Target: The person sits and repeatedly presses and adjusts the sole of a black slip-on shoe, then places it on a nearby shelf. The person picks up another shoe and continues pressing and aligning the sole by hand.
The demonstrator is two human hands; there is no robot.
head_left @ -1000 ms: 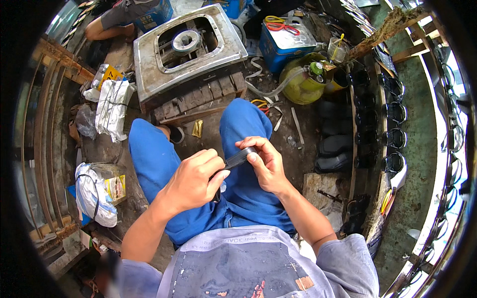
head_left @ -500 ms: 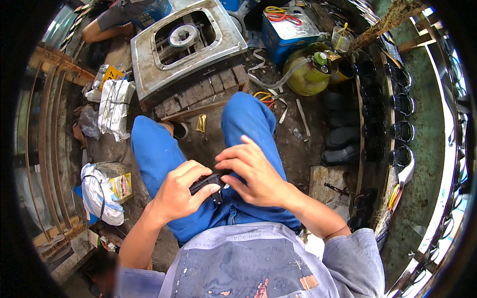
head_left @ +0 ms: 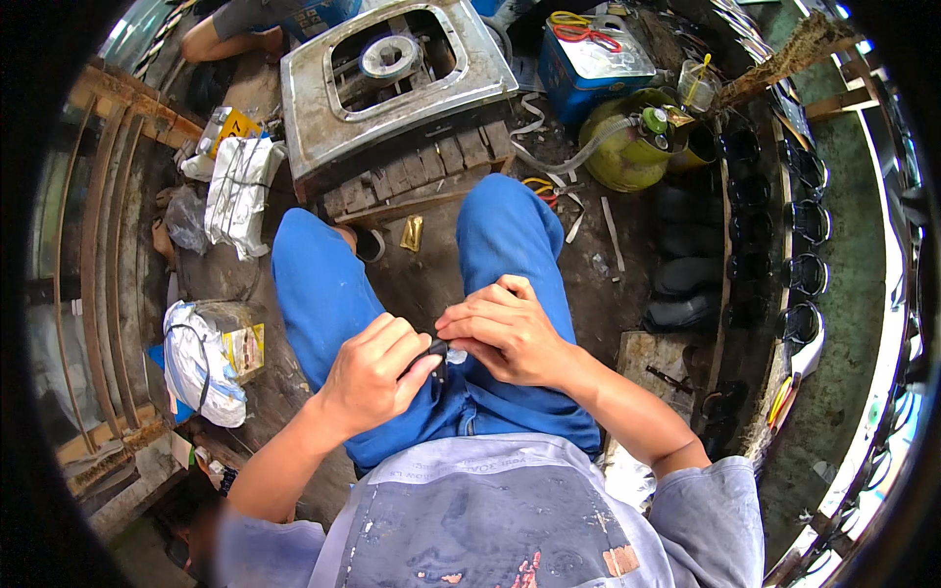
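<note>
Above my lap, my left hand [head_left: 377, 377] is closed around a small black strap-like piece [head_left: 437, 359], most of it hidden by the fingers and thumb. My right hand [head_left: 510, 333] comes up against its right end, fingers bent and drawn together. Beneath those right fingertips shows a small pale, see-through bit [head_left: 457, 356]; whether the fingers grip it or the black piece is hidden. Both hands are over blue trousers [head_left: 510, 235], between the knees and the grey apron [head_left: 461, 510].
Ahead, a gas stove [head_left: 304, 108] rests on a slatted wooden stand [head_left: 431, 162]. A green gas cylinder [head_left: 627, 152] and a blue box [head_left: 588, 83] stand right of it. Black shoes [head_left: 686, 274] line the right-hand rack. White bundles [head_left: 240, 196] lie leftward. Another person's leg [head_left: 230, 44] shows far left.
My right hand has come down and in, its spread fingers closing beside the black piece. The left hand has turned, covering more of that piece. The whole view has shifted slightly.
</note>
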